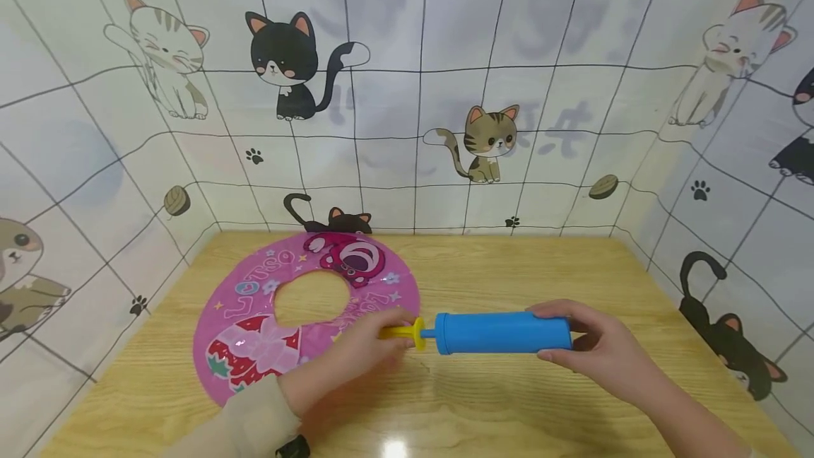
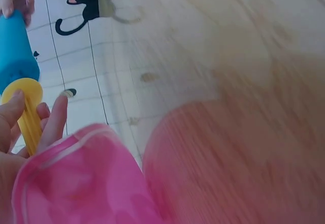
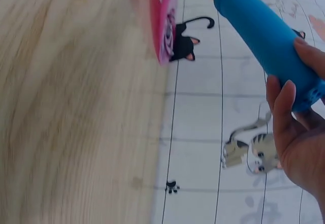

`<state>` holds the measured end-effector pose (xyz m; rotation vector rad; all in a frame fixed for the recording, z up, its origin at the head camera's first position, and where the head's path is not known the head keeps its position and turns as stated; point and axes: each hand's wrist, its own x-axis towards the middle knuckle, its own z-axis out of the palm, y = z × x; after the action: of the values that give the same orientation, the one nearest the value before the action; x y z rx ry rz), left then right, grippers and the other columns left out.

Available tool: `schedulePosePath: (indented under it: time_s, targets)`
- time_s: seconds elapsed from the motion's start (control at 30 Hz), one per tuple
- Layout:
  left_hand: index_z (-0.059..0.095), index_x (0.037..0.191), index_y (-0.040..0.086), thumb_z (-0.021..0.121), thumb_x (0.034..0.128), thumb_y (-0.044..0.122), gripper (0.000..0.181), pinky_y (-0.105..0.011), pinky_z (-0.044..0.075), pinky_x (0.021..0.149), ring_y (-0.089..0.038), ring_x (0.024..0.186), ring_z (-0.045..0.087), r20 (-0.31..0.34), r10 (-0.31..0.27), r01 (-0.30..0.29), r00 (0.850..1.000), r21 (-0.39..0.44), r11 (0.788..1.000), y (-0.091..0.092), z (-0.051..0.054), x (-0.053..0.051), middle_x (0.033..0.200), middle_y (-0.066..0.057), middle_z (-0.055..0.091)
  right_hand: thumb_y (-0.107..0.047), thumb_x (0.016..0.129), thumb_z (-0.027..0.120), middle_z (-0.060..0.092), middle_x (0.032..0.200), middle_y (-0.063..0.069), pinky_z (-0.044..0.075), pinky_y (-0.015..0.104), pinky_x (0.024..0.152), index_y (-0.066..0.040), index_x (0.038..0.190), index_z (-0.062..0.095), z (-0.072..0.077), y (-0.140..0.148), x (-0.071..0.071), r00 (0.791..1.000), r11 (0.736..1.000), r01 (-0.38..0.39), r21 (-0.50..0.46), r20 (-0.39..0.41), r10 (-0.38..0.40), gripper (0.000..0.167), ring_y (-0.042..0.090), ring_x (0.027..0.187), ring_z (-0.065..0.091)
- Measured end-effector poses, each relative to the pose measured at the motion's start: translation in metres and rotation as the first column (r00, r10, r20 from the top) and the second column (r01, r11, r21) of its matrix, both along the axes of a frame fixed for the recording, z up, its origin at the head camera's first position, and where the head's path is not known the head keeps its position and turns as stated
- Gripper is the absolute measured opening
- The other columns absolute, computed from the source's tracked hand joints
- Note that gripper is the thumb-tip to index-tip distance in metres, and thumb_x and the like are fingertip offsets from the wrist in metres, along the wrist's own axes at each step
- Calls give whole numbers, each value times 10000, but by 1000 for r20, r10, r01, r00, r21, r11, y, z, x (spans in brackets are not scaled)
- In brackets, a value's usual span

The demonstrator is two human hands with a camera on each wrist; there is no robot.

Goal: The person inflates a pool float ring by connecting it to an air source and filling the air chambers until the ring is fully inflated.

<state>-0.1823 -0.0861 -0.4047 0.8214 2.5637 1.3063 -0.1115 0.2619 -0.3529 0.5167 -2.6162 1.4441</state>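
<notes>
A blue hand pump [image 1: 502, 333] with a yellow handle [image 1: 400, 331] is held level above the table. My left hand [image 1: 372, 345] grips the yellow handle, its fingers around the grip in the left wrist view. With fingers and thumb my right hand [image 1: 591, 345] holds the far end of the blue barrel [image 3: 264, 36]. Only a short length of the blue rod shows between handle and barrel. Behind and left of the left hand lies a pink swim ring [image 1: 213, 309] printed with a bear and strawberries, looking flat; the left forearm covers part of it.
The wooden table [image 1: 509, 267] ends against a white wall [image 1: 394, 41] with a grid and cartoon cats. Similar printed walls stand at left and right. A dark watch [image 1: 293, 447] sits at the left wrist, by a light sleeve [image 1: 248, 408].
</notes>
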Motion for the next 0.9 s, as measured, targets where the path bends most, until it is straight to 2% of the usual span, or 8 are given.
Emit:
schedulePosePath:
  time_s: [0.13, 0.23, 0.5, 0.63, 0.7, 0.8, 0.9]
  targets:
    - [676, 1156, 179, 688, 924, 233, 238, -462, 453, 982, -196, 1092, 581, 11, 7, -7, 1000, -10, 1000, -8, 0, 0, 1100, 77, 659, -22, 792, 794, 583, 1239, -108, 566, 300, 678, -123, 1247, 631, 3, 24, 4, 998, 999, -19, 35, -65, 22, 494, 110, 936, 623]
    - [672, 1164, 196, 691, 921, 232, 246, -467, 443, 994, -191, 1102, 573, 24, 0, 0, 1000, -11, 1000, -14, -1, 0, 1113, 86, 654, 52, 777, 778, 581, 1260, -93, 559, 286, 681, -99, 1265, 614, 4, 43, 6, 995, 998, -35, 54, -96, 41, 537, 82, 962, 604]
    - [667, 1168, 218, 687, 923, 230, 247, -479, 444, 994, -203, 1106, 564, 66, -12, 12, 998, 10, 1000, -27, -2, 1, 1122, 90, 641, 96, 745, 782, 559, 1252, -185, 539, 231, 664, -32, 1281, 585, 10, 81, 20, 989, 987, 72, 143, -141, -51, 586, 33, 945, 598]
    - [649, 1185, 205, 695, 917, 212, 272, -431, 483, 944, -201, 1068, 571, 96, -8, 4, 995, 33, 999, -28, -1, 4, 1103, 70, 650, 95, 733, 793, 569, 1223, -199, 535, 227, 654, -39, 1264, 581, 11, 81, 22, 986, 984, 103, 148, -149, -81, 587, 53, 904, 611]
    - [638, 1186, 198, 699, 915, 202, 277, -372, 516, 865, -198, 1020, 571, 116, 2, -8, 993, 46, 999, -27, 0, 5, 1081, 61, 656, 79, 740, 796, 568, 1214, -205, 535, 228, 656, -52, 1255, 581, 11, 77, 20, 987, 984, 107, 141, -136, -87, 573, 56, 895, 613]
    - [625, 1155, 186, 693, 918, 169, 247, -302, 523, 774, -194, 961, 573, 113, 12, -19, 994, 59, 998, -24, 0, 6, 1037, 49, 661, 78, 749, 790, 573, 1213, -205, 538, 242, 660, -55, 1251, 579, 7, 67, 14, 992, 992, 70, 107, -108, -58, 561, 59, 908, 615]
    - [629, 1124, 189, 700, 911, 148, 228, -304, 516, 795, -174, 955, 579, 79, 35, -39, 996, 52, 998, -20, 1, 6, 1014, 67, 657, 53, 767, 786, 576, 1211, -200, 549, 270, 667, -46, 1256, 574, 2, 54, 7, 999, 998, 30, 51, -43, -28, 542, 89, 925, 626]
